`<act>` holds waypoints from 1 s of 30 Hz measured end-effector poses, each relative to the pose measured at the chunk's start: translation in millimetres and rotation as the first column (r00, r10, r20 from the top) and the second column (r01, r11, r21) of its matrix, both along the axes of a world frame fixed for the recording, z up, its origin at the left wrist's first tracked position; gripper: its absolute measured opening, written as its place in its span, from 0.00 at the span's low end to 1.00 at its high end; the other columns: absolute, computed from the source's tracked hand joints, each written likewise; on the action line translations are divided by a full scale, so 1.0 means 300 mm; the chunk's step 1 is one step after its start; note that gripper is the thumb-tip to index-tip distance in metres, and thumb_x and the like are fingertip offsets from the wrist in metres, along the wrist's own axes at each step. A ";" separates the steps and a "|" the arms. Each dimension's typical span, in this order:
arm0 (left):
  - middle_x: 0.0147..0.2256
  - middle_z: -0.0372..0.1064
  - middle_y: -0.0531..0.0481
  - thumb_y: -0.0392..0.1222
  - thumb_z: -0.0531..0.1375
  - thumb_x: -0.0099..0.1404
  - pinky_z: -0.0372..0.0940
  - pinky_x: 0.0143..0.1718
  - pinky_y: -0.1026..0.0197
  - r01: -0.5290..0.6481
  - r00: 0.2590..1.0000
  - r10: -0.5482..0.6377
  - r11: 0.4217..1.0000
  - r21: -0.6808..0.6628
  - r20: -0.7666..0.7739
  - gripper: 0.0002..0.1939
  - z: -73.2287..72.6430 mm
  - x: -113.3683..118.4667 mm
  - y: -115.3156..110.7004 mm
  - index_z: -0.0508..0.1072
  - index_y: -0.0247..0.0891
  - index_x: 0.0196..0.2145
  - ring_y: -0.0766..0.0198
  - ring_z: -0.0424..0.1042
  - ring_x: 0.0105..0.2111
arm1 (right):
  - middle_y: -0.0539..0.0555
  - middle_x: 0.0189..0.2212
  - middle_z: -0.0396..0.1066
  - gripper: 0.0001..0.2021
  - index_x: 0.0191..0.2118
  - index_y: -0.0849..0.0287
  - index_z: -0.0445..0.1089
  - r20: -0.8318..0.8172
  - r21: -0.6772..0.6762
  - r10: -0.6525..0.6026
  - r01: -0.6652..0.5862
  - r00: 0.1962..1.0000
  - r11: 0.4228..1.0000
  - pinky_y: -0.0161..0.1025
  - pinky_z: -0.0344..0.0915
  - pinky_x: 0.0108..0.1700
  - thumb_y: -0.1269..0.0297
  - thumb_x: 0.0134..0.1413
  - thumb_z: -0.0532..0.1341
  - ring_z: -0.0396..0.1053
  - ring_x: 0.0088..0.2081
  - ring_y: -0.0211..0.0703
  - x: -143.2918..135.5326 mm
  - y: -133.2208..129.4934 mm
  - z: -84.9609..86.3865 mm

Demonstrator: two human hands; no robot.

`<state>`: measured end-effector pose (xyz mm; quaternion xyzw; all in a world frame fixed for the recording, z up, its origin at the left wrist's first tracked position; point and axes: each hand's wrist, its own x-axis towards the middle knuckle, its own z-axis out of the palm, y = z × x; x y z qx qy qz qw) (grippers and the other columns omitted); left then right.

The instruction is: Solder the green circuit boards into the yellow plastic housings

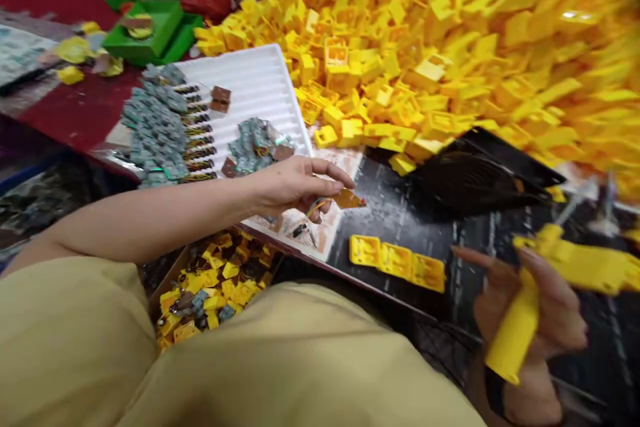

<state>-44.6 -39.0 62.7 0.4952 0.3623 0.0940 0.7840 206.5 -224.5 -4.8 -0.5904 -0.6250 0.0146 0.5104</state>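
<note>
Between thumb and fingers, my left hand (pixel 295 185) pinches a small brown circuit board (pixel 350 199) with thin coloured wires trailing under the palm. It is held above the table's near edge. On the right, my right hand (pixel 530 307) is wrapped around the handle of a yellow pistol-shaped tool (pixel 590 260) that looks like a glue gun; motion blurs it. Three yellow plastic housings (pixel 397 260) stand in a row on the black work surface (pixel 400 203) between my hands, open sides up.
A large heap of yellow housings (pixel 400 67) fills the back right. A white ribbed tray (pixel 250 73) bears grey parts (pixel 155 123) with wires. Beyond are green bins (pixel 155 27). A black tray (pixel 480 173) tilts near the heap. Below the edge sits a box of yellow parts (pixel 215 280).
</note>
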 end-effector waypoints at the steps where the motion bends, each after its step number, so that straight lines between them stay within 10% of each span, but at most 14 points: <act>1: 0.20 0.66 0.56 0.37 0.66 0.57 0.67 0.23 0.65 0.035 0.998 -0.032 0.997 -0.073 0.050 0.06 -0.023 0.039 -0.040 0.75 0.39 0.34 0.72 0.66 0.17 | 0.54 0.47 0.70 0.15 0.55 0.59 0.65 0.041 0.017 0.007 -0.007 0.999 1.000 0.45 0.73 0.47 0.66 0.65 0.61 0.72 0.45 0.43 -0.003 -0.024 0.006; 7: 0.16 0.63 0.60 0.38 0.65 0.59 0.62 0.15 0.69 0.110 0.983 -0.061 0.949 -0.297 0.171 0.06 -0.086 0.227 -0.241 0.70 0.40 0.32 0.75 0.54 0.10 | 0.51 0.53 0.70 0.28 0.58 0.48 0.62 0.159 0.047 0.140 -0.149 0.977 0.988 0.48 0.74 0.51 0.75 0.54 0.67 0.73 0.50 0.45 -0.070 -0.087 0.090; 12: 0.27 0.75 0.50 0.43 0.64 0.62 0.72 0.31 0.62 0.166 0.944 -0.068 0.943 -0.288 0.322 0.11 -0.115 0.216 -0.318 0.75 0.36 0.40 0.67 0.74 0.24 | 0.47 0.38 0.75 0.22 0.51 0.52 0.67 0.070 0.261 0.020 -0.038 0.997 0.965 0.34 0.76 0.40 0.75 0.53 0.69 0.76 0.35 0.39 -0.065 -0.100 0.112; 18: 0.46 0.75 0.47 0.41 0.69 0.58 0.66 0.49 0.62 -0.015 0.924 -0.069 0.977 0.214 0.377 0.24 -0.149 0.180 -0.418 0.76 0.40 0.53 0.62 0.73 0.45 | 0.49 0.40 0.71 0.20 0.50 0.51 0.67 -0.146 0.290 -0.008 0.051 0.989 0.956 0.31 0.76 0.38 0.75 0.55 0.67 0.76 0.38 0.40 -0.072 -0.136 0.096; 22: 0.40 0.76 0.47 0.47 0.63 0.65 0.65 0.43 0.63 -0.301 0.934 0.089 0.718 0.627 0.346 0.19 -0.163 0.221 -0.472 0.77 0.39 0.51 0.65 0.71 0.39 | 0.48 0.41 0.71 0.19 0.50 0.50 0.67 -0.192 0.299 -0.016 0.074 0.981 0.952 0.33 0.77 0.40 0.75 0.55 0.67 0.76 0.40 0.42 -0.096 -0.156 0.063; 26: 0.33 0.75 0.48 0.48 0.63 0.64 0.64 0.38 0.66 -0.417 0.895 0.119 0.563 0.714 0.429 0.13 -0.147 0.242 -0.474 0.82 0.38 0.41 0.68 0.70 0.34 | 0.49 0.41 0.71 0.19 0.50 0.52 0.66 -0.192 0.305 0.003 0.057 0.981 0.951 0.32 0.76 0.39 0.76 0.56 0.66 0.76 0.40 0.41 -0.123 -0.162 0.047; 30: 0.31 0.74 0.49 0.50 0.68 0.60 0.64 0.38 0.67 -0.469 0.862 0.170 0.624 0.625 0.478 0.12 -0.132 0.245 -0.463 0.83 0.39 0.33 0.69 0.70 0.35 | 0.50 0.41 0.72 0.20 0.51 0.53 0.65 -0.176 0.322 0.047 0.013 0.983 0.947 0.32 0.76 0.40 0.77 0.56 0.65 0.76 0.41 0.40 -0.149 -0.159 0.040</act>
